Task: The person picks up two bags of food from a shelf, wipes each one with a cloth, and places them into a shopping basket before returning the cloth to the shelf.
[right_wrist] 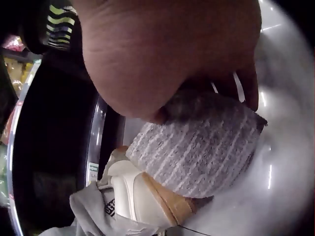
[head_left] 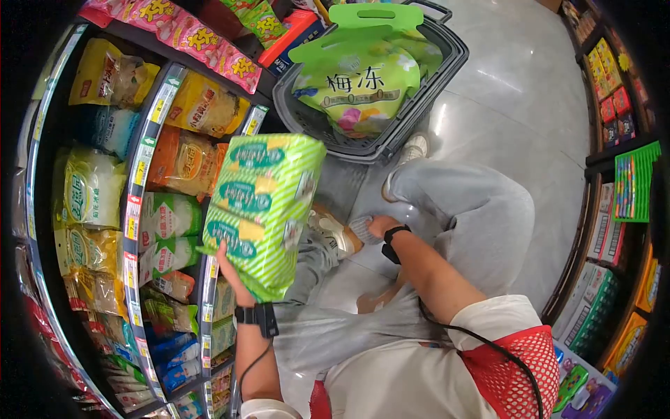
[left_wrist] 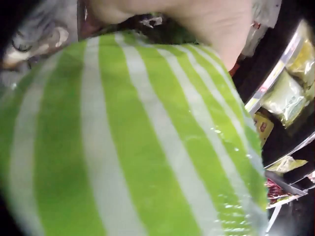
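My left hand [head_left: 234,281] holds a plump green-and-white striped multipack [head_left: 269,209] by its lower left side, beside the shelves. Its plastic wrap carries several dark green labels along one face. In the left wrist view the striped side of the pack fills most of the picture, with part of the hand [left_wrist: 216,24] along its top edge. Low over the floor, my right hand [head_left: 384,225] grips a grey cloth with pale stripes [right_wrist: 202,142]; the thumb lies on its near side and the other fingers are partly hidden behind it. A shoe [right_wrist: 142,194] is close below the cloth.
A dark grey basket [head_left: 373,150] stands ahead, holding a large green bag [head_left: 363,91]. Shelves of bagged goods [head_left: 94,185] with price strips curve along the left. Boxed goods [head_left: 593,307] line the right. The person's bent knee [head_left: 488,202] is beside the right arm.
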The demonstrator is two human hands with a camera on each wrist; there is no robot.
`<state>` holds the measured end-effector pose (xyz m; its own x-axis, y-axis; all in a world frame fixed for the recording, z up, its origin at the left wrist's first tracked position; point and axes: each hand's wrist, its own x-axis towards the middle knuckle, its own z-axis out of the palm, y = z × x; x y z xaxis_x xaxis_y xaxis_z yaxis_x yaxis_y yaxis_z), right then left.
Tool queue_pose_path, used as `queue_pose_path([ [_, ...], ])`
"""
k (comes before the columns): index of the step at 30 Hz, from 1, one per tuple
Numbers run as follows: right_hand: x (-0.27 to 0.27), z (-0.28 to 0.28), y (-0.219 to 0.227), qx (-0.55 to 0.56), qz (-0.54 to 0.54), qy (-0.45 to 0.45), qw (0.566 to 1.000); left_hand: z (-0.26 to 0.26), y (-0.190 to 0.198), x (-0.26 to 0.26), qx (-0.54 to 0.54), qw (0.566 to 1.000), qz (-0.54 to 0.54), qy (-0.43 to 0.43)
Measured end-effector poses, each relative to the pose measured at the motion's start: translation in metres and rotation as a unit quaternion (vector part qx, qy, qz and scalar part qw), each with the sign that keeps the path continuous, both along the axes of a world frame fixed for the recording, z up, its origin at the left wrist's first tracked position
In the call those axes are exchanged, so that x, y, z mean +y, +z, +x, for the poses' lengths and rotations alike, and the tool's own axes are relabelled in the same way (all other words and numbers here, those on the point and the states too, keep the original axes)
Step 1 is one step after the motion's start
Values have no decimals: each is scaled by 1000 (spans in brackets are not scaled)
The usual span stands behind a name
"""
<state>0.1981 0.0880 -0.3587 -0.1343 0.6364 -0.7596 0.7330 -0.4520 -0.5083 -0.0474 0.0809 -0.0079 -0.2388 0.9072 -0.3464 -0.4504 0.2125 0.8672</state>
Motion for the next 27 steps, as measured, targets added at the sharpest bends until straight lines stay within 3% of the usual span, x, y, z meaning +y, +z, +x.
queue_pose_path([
  [2,2,5,-7,6,28,1,1000,14,-15,32,-4,1000,13,-18],
  [4,-2,7,2,16,70,5,997,60,1,49,-80,991,23,-103],
  [5,-1,10,16,21,60,16,998,68,-9,62,-37,998,41,-42],
  [8,1,12,31,35,57,15,998,98,-5,92,-100,991,46,-79],
  [11,2,6,16,26,49,-6,998,119,-3,112,-11,994,83,-71],
  [16,2,9,30,18,20,4,1000,128,9,138,45,993,-15,-112],
  [22,9,6,24,17,-14,32,999,155,19,127,132,986,-24,-96],
  [23,9,6,27,14,-20,30,999,150,-1,130,61,989,56,-120],
  [24,10,7,29,12,-25,28,999,147,-14,133,74,978,141,-136],
  [27,2,9,26,11,27,-6,1000,126,-34,100,-6,981,-35,-189],
])
